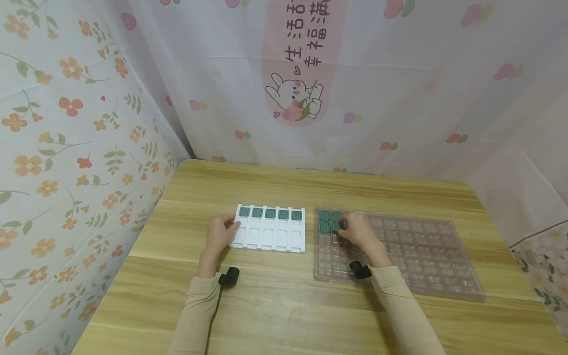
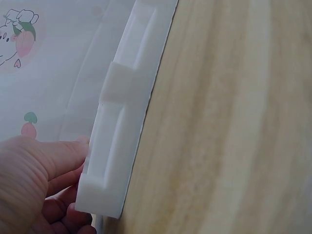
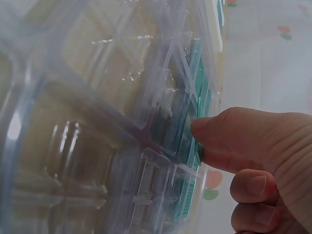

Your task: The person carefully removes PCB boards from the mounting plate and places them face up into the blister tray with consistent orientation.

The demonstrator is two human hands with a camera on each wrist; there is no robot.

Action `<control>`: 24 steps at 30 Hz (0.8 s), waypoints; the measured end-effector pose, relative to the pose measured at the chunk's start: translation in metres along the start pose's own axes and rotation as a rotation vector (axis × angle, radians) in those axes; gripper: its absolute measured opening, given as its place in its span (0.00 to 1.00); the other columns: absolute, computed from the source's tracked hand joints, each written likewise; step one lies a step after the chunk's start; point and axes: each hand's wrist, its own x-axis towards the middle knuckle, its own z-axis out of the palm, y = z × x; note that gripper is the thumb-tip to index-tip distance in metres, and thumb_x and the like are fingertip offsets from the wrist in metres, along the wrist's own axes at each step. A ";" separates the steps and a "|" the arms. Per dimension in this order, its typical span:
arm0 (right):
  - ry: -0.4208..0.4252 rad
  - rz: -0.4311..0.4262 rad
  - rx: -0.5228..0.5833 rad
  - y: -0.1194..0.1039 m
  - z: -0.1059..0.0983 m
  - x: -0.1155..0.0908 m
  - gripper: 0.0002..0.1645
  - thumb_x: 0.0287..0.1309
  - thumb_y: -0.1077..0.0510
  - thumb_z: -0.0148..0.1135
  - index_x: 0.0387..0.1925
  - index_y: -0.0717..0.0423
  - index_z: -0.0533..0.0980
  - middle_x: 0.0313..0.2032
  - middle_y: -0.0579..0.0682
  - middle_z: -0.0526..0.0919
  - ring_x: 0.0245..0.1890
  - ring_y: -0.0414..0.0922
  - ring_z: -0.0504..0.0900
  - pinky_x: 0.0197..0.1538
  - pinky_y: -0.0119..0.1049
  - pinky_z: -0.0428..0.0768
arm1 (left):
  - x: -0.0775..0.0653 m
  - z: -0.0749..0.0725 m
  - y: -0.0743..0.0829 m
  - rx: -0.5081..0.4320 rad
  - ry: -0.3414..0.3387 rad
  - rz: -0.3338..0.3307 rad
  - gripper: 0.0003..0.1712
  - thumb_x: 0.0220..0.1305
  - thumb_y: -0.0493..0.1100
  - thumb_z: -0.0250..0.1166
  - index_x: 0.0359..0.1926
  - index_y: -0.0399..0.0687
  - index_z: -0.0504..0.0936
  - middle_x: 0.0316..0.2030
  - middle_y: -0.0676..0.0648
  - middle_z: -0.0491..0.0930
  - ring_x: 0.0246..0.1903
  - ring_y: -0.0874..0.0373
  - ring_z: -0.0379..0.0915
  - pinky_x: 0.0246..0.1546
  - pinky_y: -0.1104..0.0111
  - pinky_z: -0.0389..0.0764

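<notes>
My left hand (image 1: 218,232) grips the left edge of a white plastic tray (image 1: 262,231); in the left wrist view the thumb (image 2: 70,155) lies against the tray's side and the other fingers curl lower down. Green circuit boards (image 1: 270,213) fill the tray's back row of pockets. Over a clear compartment tray (image 1: 421,246), my right hand (image 1: 360,230) pinches a small green circuit board (image 3: 187,134) between thumb and forefinger, at its pocket. More green boards (image 1: 325,227) lie beside it in that tray's back left corner.
Both trays lie flat on a wood-grain table (image 1: 266,301), the white one left of the clear one with a narrow gap. A printed curtain (image 1: 381,103) hangs behind the table, and a floral cloth (image 1: 71,162) hangs on the left.
</notes>
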 end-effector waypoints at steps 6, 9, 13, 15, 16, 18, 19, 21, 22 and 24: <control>-0.016 0.001 -0.014 -0.001 -0.001 -0.001 0.18 0.48 0.65 0.68 0.43 0.71 0.78 0.24 0.54 0.80 0.11 0.37 0.60 0.17 0.27 0.61 | 0.000 0.000 -0.001 0.002 0.008 0.011 0.17 0.57 0.34 0.65 0.46 0.25 0.79 0.39 0.32 0.80 0.42 0.43 0.75 0.45 0.53 0.74; -0.019 0.004 -0.021 -0.001 -0.002 -0.001 0.18 0.48 0.65 0.68 0.43 0.70 0.78 0.24 0.53 0.80 0.11 0.37 0.60 0.17 0.28 0.62 | 0.000 0.001 -0.002 0.007 0.014 0.012 0.17 0.57 0.34 0.65 0.45 0.25 0.79 0.38 0.32 0.81 0.41 0.43 0.75 0.44 0.53 0.74; -0.021 0.008 -0.025 -0.001 -0.001 -0.001 0.18 0.48 0.65 0.67 0.43 0.70 0.78 0.29 0.56 0.82 0.12 0.38 0.61 0.19 0.30 0.63 | 0.000 0.001 -0.002 0.012 0.016 0.011 0.16 0.57 0.34 0.65 0.45 0.26 0.80 0.38 0.33 0.81 0.41 0.43 0.75 0.45 0.53 0.74; -0.023 0.008 -0.030 0.000 -0.001 0.000 0.18 0.49 0.65 0.67 0.43 0.70 0.78 0.30 0.58 0.82 0.13 0.39 0.62 0.19 0.31 0.64 | 0.000 0.000 -0.001 0.012 0.016 0.010 0.16 0.57 0.35 0.65 0.45 0.27 0.80 0.38 0.33 0.81 0.41 0.43 0.75 0.46 0.53 0.73; -0.023 0.007 -0.035 0.000 0.000 0.000 0.18 0.49 0.65 0.67 0.43 0.70 0.78 0.31 0.58 0.83 0.13 0.39 0.63 0.20 0.31 0.65 | 0.000 0.000 -0.001 0.013 0.016 0.010 0.16 0.57 0.35 0.65 0.45 0.27 0.80 0.38 0.33 0.81 0.42 0.43 0.75 0.46 0.53 0.73; -0.021 0.006 -0.043 0.000 0.000 0.000 0.18 0.49 0.65 0.67 0.42 0.70 0.79 0.33 0.60 0.83 0.14 0.40 0.65 0.22 0.32 0.67 | 0.000 0.000 0.000 0.015 0.014 0.009 0.16 0.57 0.35 0.65 0.45 0.27 0.80 0.38 0.32 0.81 0.42 0.42 0.75 0.46 0.53 0.73; -0.020 0.007 -0.048 0.000 0.000 0.001 0.18 0.49 0.64 0.68 0.42 0.70 0.79 0.34 0.61 0.83 0.15 0.40 0.66 0.23 0.32 0.68 | 0.000 0.000 0.000 0.016 0.012 0.009 0.16 0.57 0.35 0.65 0.45 0.26 0.80 0.38 0.32 0.81 0.42 0.42 0.75 0.46 0.52 0.73; -0.018 0.009 -0.052 0.001 0.000 0.001 0.18 0.49 0.64 0.68 0.42 0.70 0.79 0.38 0.63 0.83 0.17 0.41 0.68 0.25 0.33 0.69 | 0.000 0.000 0.000 0.015 0.009 0.002 0.16 0.57 0.35 0.65 0.45 0.26 0.80 0.38 0.32 0.80 0.42 0.42 0.75 0.47 0.52 0.73; -0.018 0.011 -0.050 0.001 0.000 0.001 0.18 0.48 0.64 0.68 0.42 0.70 0.79 0.39 0.64 0.83 0.17 0.41 0.68 0.26 0.34 0.70 | 0.000 0.000 0.000 0.016 0.007 -0.001 0.16 0.57 0.35 0.65 0.45 0.26 0.80 0.38 0.32 0.80 0.42 0.42 0.75 0.47 0.53 0.73; -0.017 0.005 -0.054 0.001 0.001 0.002 0.17 0.48 0.64 0.68 0.41 0.70 0.79 0.40 0.65 0.82 0.18 0.41 0.69 0.27 0.34 0.71 | 0.000 -0.001 0.000 0.015 0.004 -0.005 0.17 0.57 0.35 0.65 0.45 0.27 0.80 0.38 0.33 0.80 0.42 0.42 0.75 0.46 0.53 0.73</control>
